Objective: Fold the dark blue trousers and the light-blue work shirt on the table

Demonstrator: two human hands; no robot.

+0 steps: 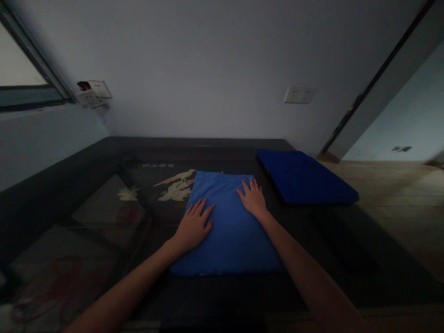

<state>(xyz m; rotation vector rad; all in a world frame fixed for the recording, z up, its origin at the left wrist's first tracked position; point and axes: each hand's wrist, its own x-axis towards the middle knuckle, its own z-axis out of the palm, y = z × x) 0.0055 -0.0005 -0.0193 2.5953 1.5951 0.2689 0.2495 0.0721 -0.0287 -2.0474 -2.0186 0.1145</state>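
Note:
A folded light-blue cloth (pixel 232 236) lies flat on the dark glass-topped table (pixel 145 222) in front of me. Spread over its left side is my left hand (pixel 194 225), palm down with the fingers apart. My right hand (pixel 254 199) rests near the cloth's far right corner, fingers also spread and lying flat. Neither hand grips anything. To the right, apart from both hands, a darker blue folded cloth (pixel 305 178) sits near the table's right edge. What kind of cloth items these are, I cannot tell.
A pale wall (pixel 201 83) rises behind the table, with a double socket (pixel 299 95) on it. More sockets (pixel 92 95) are by the window (pixel 24 64) at left. A wooden floor (pixel 391 194) shows at right. Flower decorations (pixel 176 187) mark the tabletop.

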